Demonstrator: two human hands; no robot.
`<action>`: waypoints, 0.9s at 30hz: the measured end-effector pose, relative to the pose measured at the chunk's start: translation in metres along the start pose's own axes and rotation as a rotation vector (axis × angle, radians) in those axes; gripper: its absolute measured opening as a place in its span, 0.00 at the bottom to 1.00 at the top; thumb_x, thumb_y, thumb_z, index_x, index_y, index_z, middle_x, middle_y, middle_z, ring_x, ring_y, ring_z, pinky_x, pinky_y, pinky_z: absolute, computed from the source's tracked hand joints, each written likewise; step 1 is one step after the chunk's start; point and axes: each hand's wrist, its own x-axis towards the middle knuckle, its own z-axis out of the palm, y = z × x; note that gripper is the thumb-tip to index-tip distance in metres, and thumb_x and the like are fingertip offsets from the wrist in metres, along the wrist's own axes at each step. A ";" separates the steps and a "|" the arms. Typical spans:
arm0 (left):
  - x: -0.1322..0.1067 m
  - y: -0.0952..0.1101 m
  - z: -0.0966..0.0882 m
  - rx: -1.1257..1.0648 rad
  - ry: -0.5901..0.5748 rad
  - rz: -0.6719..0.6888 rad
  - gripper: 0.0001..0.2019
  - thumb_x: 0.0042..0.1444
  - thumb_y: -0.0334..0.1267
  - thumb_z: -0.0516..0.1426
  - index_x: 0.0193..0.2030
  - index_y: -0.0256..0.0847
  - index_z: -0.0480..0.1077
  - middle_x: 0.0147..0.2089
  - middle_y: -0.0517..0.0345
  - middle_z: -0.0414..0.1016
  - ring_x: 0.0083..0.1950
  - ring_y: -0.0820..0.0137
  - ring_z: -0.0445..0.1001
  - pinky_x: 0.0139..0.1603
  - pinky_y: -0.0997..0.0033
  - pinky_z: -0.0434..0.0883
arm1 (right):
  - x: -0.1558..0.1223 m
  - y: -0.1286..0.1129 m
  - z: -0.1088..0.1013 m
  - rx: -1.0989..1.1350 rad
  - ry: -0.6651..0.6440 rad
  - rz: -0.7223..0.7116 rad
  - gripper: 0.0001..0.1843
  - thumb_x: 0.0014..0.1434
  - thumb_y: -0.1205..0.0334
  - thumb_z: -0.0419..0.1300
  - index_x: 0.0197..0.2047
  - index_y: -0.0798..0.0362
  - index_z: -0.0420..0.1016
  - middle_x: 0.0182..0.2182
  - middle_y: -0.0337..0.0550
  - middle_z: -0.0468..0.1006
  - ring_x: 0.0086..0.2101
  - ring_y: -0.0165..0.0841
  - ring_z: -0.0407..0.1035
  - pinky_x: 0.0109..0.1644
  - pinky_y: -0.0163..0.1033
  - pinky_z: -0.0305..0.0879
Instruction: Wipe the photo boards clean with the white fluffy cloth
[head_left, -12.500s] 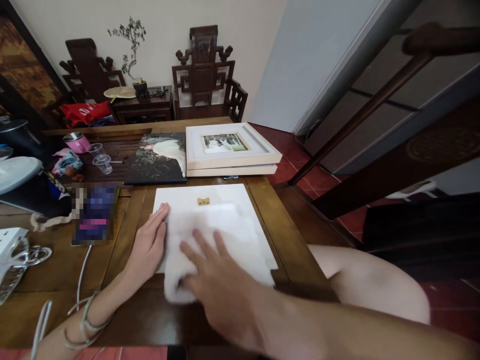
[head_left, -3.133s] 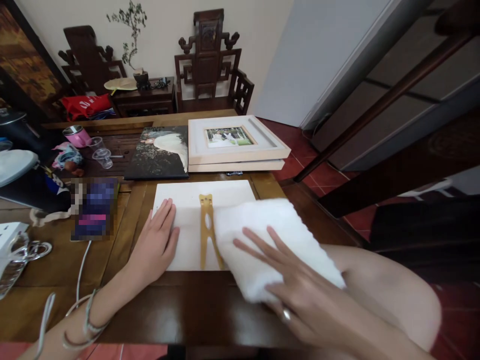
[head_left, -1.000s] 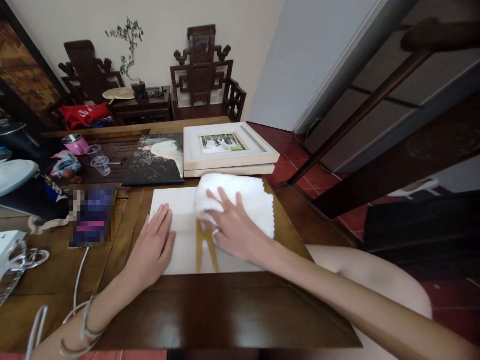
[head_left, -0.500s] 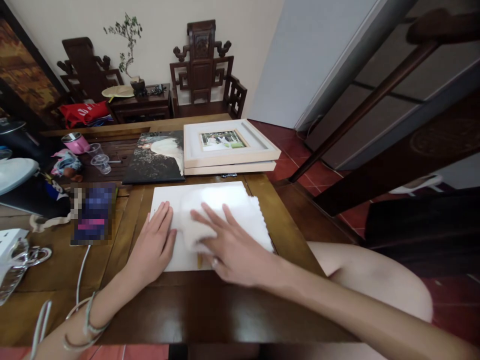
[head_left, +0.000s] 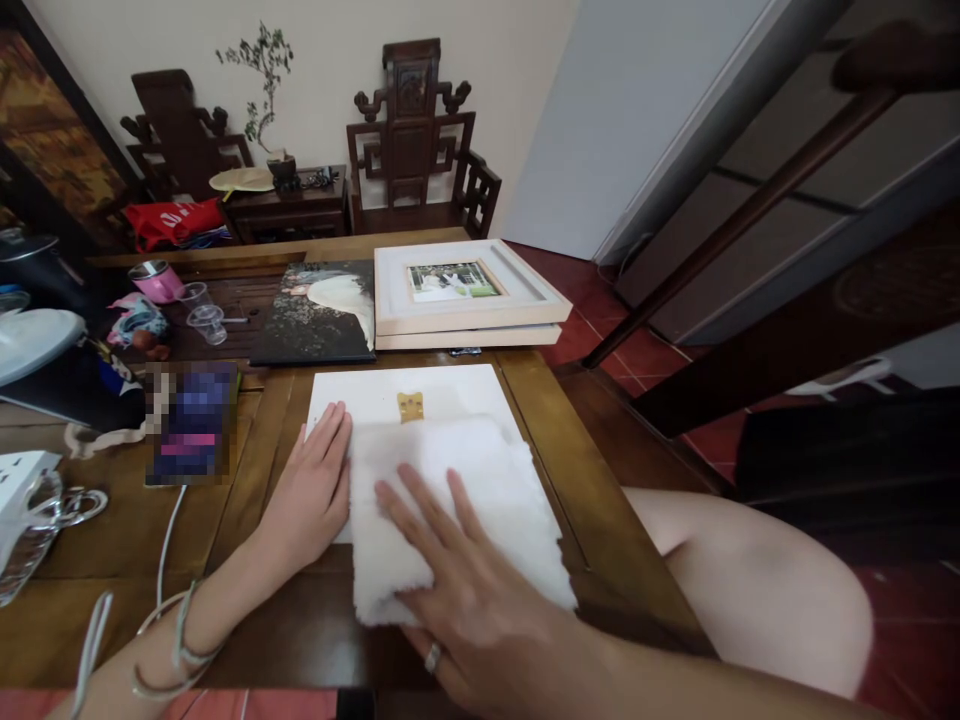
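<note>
We are laying our left hand (head_left: pixel 311 490) flat, gripping nothing, on the left edge of the white board (head_left: pixel 364 393) on the worktop (head_left: pixel 292 625), presumably steadying it, while our right hand (head_left: pixel 480 595), fingers spread, is pressing the white cloth (head_left: pixel 502 500) over its near part.

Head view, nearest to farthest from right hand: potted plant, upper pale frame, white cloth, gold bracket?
1. White cloth: under the right hand.
2. Gold bracket: just past the white cloth.
3. Upper pale frame: far side of the table.
4. Potted plant: back left, beyond the table.
</note>
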 end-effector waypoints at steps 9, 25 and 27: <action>0.000 0.002 -0.001 -0.019 0.014 -0.005 0.26 0.65 0.37 0.41 0.68 0.26 0.52 0.72 0.38 0.49 0.73 0.59 0.44 0.71 0.48 0.47 | 0.048 0.045 -0.016 -0.096 -0.082 0.102 0.17 0.61 0.63 0.56 0.51 0.57 0.76 0.67 0.67 0.51 0.66 0.62 0.35 0.61 0.75 0.37; 0.000 -0.001 -0.001 -0.039 -0.016 0.001 0.27 0.63 0.33 0.42 0.68 0.26 0.52 0.72 0.38 0.47 0.74 0.59 0.43 0.71 0.47 0.47 | 0.006 0.004 -0.008 -0.026 -0.106 -0.049 0.12 0.59 0.59 0.58 0.37 0.53 0.82 0.66 0.64 0.54 0.64 0.67 0.36 0.58 0.79 0.35; 0.000 -0.002 -0.001 -0.084 0.006 -0.012 0.26 0.64 0.34 0.42 0.68 0.29 0.52 0.72 0.40 0.48 0.73 0.59 0.44 0.70 0.47 0.47 | 0.018 0.015 -0.013 -0.047 -0.127 0.005 0.13 0.60 0.59 0.58 0.44 0.51 0.81 0.66 0.61 0.54 0.65 0.63 0.37 0.60 0.77 0.36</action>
